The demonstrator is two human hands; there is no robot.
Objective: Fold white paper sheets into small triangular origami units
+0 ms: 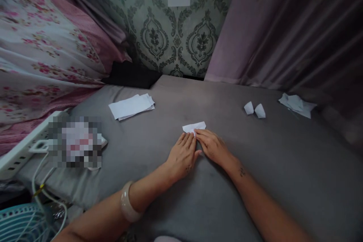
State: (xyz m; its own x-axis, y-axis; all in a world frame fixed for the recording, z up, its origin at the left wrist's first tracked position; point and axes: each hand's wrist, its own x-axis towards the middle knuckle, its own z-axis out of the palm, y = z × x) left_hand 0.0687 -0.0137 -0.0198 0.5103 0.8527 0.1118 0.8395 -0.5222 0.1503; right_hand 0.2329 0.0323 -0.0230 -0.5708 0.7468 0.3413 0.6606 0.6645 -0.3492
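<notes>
A small white folded piece of paper (pixel 195 125) lies on the grey sheet in front of me. My left hand (pixel 183 155) rests on its near edge, fingers stretched out flat and the thumb pointing right. From the right, my right hand (pixel 211 144) touches the same paper with its fingertips, fingers extended and close to the left hand's. The near part of the paper is hidden under the fingers. Off to the right stand two small folded paper shapes (pixel 248 108), side by side. A stack of white paper strips (pixel 132 106) lies to the left.
Crumpled white paper (pixel 296 104) lies at the far right. On the left are a white power strip (pixel 25 147) with cables, a blurred-out object (pixel 76 141) and a blue fan (pixel 22 221). A black cloth (pixel 133 74) lies at the back, near the curtains.
</notes>
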